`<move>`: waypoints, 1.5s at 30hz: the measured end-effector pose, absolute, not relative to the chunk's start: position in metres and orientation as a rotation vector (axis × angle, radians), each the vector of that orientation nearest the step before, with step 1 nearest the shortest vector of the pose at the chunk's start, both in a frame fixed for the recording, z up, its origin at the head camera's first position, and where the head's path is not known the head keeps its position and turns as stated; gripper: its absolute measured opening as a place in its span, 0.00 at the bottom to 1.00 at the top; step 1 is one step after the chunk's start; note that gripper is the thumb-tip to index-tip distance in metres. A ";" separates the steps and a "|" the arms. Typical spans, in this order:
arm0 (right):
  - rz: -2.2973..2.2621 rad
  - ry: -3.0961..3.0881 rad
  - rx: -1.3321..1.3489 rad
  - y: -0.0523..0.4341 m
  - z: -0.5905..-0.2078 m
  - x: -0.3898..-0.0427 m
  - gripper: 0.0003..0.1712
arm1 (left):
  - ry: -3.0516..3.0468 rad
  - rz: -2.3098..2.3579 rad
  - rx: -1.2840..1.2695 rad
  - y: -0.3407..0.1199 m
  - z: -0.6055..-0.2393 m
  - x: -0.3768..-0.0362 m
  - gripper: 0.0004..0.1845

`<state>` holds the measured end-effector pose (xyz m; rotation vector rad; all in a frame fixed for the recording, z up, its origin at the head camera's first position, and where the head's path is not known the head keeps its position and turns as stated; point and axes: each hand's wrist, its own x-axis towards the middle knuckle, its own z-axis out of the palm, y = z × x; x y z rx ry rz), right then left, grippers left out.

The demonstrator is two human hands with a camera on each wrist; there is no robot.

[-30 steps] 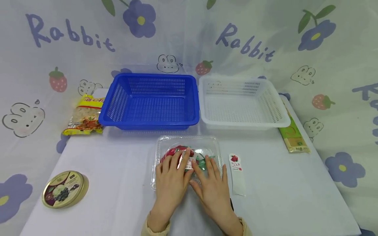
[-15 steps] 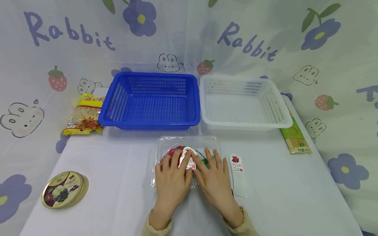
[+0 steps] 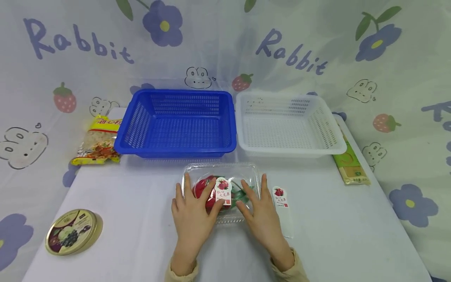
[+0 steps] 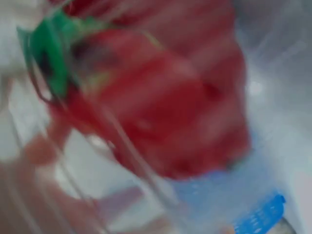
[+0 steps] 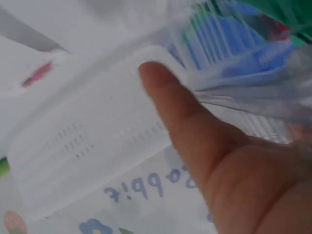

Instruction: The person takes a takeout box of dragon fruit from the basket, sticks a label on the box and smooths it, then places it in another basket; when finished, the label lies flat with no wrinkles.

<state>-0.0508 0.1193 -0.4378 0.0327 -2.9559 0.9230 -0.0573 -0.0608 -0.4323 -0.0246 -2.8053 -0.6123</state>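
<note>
A clear plastic clamshell box (image 3: 243,171) lies on the white table, with red fruit (image 3: 202,187) and green leafy parts inside. A white dragon-fruit sticker (image 3: 223,192) is on its lid. At the box's left side is my left hand (image 3: 193,219), fingers spread, its thumb and index finger over the lid beside the sticker. My right hand (image 3: 262,219) spreads its fingers over the right edge. In the left wrist view the red fruit (image 4: 165,107) shows large and blurred through the plastic. The right wrist view shows one extended finger (image 5: 180,112) beside the box.
Behind the box stand a blue basket (image 3: 176,151) and a white basket (image 3: 292,151). A strip (image 3: 284,219) bearing another sticker lies to the right. Farther out are a round tin (image 3: 70,232), a yellow food bag (image 3: 100,143) and a green packet (image 3: 353,166).
My hands have spread apart from the middle of the lid to the box's left and right sides. The sticker, covered in part before, now shows almost whole.
</note>
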 end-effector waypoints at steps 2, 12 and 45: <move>1.049 -2.953 0.027 0.126 -0.441 -0.049 0.35 | -2.815 -0.732 -0.060 -0.071 -0.433 -0.056 0.30; 1.385 -2.865 0.305 0.156 -0.459 -0.041 0.47 | -2.859 -1.400 -0.315 -0.125 -0.452 -0.043 0.50; 1.629 -2.666 0.225 0.159 -0.431 -0.020 0.52 | -2.365 -1.247 -0.426 -0.097 -0.432 -0.029 0.42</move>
